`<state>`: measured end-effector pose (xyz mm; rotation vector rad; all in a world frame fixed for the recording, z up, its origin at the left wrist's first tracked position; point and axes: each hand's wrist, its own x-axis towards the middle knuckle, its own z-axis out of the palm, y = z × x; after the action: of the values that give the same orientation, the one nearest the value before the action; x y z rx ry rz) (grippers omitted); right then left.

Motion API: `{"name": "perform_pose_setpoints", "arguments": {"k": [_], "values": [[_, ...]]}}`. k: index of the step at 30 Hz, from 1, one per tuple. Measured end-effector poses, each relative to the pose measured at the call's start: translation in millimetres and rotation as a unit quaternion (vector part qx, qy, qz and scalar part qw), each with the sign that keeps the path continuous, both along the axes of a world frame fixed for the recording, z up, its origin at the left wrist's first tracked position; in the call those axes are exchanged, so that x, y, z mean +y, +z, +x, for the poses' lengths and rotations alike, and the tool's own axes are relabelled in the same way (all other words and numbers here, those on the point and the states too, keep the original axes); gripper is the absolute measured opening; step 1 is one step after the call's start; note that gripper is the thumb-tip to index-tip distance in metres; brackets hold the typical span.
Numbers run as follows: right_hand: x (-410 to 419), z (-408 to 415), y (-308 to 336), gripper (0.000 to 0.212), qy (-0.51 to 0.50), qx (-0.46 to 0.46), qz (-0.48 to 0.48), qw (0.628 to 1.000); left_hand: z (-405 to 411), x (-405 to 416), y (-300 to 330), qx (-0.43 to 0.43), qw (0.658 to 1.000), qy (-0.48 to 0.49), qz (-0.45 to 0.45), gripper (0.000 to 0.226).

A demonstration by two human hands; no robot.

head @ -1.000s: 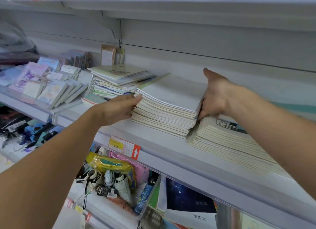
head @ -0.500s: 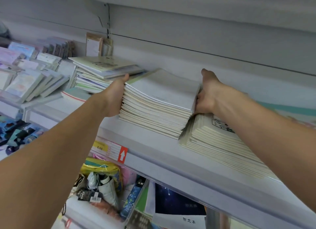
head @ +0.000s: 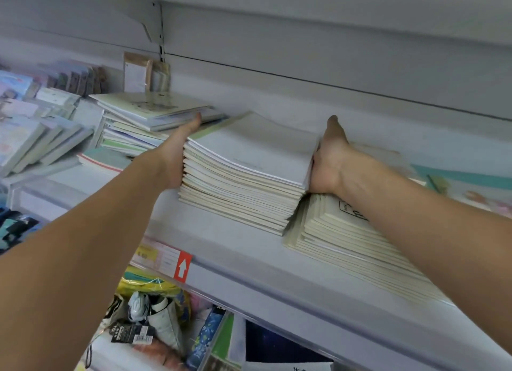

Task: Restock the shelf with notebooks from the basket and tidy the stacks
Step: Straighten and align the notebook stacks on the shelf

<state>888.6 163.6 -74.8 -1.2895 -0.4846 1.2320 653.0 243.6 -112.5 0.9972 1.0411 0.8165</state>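
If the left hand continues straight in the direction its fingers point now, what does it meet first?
Probably the messy notebook pile behind the middle stack; the left hand has its fingertips already at that pile's edge. Depth is unclear.

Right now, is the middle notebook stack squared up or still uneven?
Still uneven. The middle stack shows staggered page edges along its front, lower notebooks jutting forward, while the left hand and right hand press its two sides.

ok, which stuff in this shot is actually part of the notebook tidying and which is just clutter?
In the job:
- middle notebook stack, squeezed between both hands
- left hand, flat against its left side
- right hand, against its right side
- cream notebook stack, under the right forearm
- shelf

Just lying about:
- price tag
- yellow pouch below
- dark-covered book below
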Motion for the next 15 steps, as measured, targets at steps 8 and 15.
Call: {"name": "perform_pose_setpoints", "arguments": {"k": [8,15], "values": [[4,3,-5,0.087,0.036,-0.058,-0.008,0.998,1,5,0,-0.006,0.997,-0.066,0.047,0.053],[26,13,-2,0.071,-0.083,-0.04,-0.03,0.995,14,15,38,-0.039,0.994,-0.052,0.083,0.05]]}}
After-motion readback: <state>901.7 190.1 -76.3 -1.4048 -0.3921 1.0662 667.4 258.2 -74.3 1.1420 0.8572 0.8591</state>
